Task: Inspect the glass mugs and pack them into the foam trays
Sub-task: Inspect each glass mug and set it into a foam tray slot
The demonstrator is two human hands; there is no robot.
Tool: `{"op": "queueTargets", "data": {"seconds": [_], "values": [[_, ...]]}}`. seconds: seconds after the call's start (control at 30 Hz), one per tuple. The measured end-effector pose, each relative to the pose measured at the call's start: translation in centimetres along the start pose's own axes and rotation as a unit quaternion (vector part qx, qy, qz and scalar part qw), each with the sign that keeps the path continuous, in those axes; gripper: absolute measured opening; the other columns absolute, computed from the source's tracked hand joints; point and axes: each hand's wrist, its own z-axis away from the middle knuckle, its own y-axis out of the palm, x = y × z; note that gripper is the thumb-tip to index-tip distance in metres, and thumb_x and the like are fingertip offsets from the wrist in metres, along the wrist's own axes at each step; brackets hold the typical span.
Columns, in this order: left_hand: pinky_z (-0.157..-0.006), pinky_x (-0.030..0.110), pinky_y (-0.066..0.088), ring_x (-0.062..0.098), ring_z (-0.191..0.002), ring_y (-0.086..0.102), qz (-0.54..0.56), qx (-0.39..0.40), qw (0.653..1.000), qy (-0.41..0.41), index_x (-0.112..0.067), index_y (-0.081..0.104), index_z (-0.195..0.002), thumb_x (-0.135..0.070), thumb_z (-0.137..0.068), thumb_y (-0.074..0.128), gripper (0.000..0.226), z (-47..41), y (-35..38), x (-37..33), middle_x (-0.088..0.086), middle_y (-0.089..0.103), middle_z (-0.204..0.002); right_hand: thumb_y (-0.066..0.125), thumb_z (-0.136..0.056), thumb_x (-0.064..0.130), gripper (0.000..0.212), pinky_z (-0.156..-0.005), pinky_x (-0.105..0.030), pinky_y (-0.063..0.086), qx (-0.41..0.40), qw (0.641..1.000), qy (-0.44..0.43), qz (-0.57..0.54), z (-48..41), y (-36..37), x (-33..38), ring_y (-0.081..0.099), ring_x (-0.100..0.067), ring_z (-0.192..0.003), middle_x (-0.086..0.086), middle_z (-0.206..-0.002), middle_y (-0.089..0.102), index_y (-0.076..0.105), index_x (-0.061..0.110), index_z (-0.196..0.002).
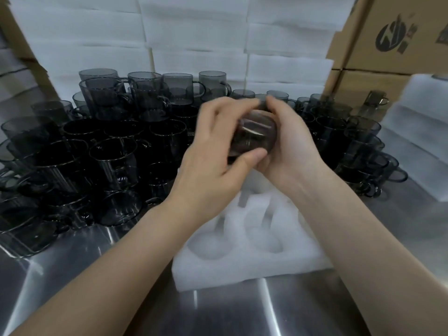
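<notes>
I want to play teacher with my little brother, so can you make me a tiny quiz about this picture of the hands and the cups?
1. True or false: the left hand and the right hand both hold the same dark glass mug.
2. Where does the white foam tray lie?
A) on the metal table, below the hands
B) on the floor
C) inside a sink
3. Fill in the gap: the tray's pockets that you can see hold ____ mugs.

Key: 1 true; 2 A; 3 no (they look empty).
</notes>
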Motion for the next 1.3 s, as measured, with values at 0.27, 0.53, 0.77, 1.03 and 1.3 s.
{"op": "queueTargets", "data": {"seconds": [0.27, 0.53, 0.77, 1.03, 1.3], "values": [[-0.093, 0.03, 0.051, 0.017, -0.117, 0.059, 0.276, -0.075, 0.951, -0.12, -0.016, 0.04, -0.119, -0.001, -0.078, 0.071, 0.053, -0.1, -0.4, 0.9, 0.014, 0.052, -0.125, 0.061, -0.086, 0.037, 0.025, -0.051, -0.029, 0.048, 0.047, 0.964, -0.162, 0.207, 0.5, 0.3, -0.5, 0.061, -0.018, -0.071, -0.003, -0.096, 0.066, 0.064, 0.025, -0.108], [-0.084, 0.019, 0.051, 0.001, -0.1, 0.063, 0.306, -0.028, 0.942, -0.137, -0.002, 0.045, -0.125, 0.014, -0.078, 0.066, 0.053, -0.3, -0.7, 0.6, 0.014, 0.053, -0.12, 0.052, -0.1, 0.029, 0.022, -0.034, -0.023, 0.04, -0.044, 0.933, -0.27, 0.236, 0.6, 0.4, -0.8, 0.051, -0.018, -0.04, -0.008, -0.069, 0.066, 0.071, 0.02, -0.093], [-0.086, 0.033, 0.056, 0.002, -0.099, 0.064, 0.319, -0.024, 0.934, -0.158, -0.006, 0.039, -0.137, 0.008, -0.088, 0.058, 0.055, -0.2, -1.0, 0.0, 0.007, 0.053, -0.126, 0.038, -0.106, 0.022, 0.033, -0.037, -0.026, 0.047, -0.054, 0.967, -0.178, 0.176, 0.6, 0.5, -0.4, 0.054, -0.019, -0.038, -0.008, -0.06, 0.065, 0.065, 0.009, -0.093], [-0.1, 0.047, 0.049, 0.021, -0.109, 0.062, 0.323, -0.049, 0.92, -0.216, -0.014, 0.056, -0.123, -0.018, -0.085, 0.06, 0.039, -0.9, -1.8, -0.8, 0.003, 0.063, -0.111, 0.049, -0.102, 0.024, 0.018, -0.059, -0.04, 0.058, -0.038, 0.982, -0.113, 0.147, 0.6, 0.8, -0.3, 0.071, -0.04, -0.074, -0.025, -0.103, 0.068, 0.054, 0.011, -0.09], [-0.087, 0.033, 0.049, 0.016, -0.106, 0.063, 0.286, 0.0, 0.921, -0.266, -0.021, 0.052, -0.131, -0.018, -0.05, 0.074, 0.084, -1.2, -3.8, -0.3, 0.006, 0.061, -0.121, 0.062, -0.094, 0.013, 0.007, -0.059, -0.038, 0.057, 0.045, 0.996, -0.049, 0.057, 0.6, 0.8, -0.6, 0.069, -0.027, -0.064, -0.01, -0.084, 0.068, 0.055, 0.01, -0.096]]}}
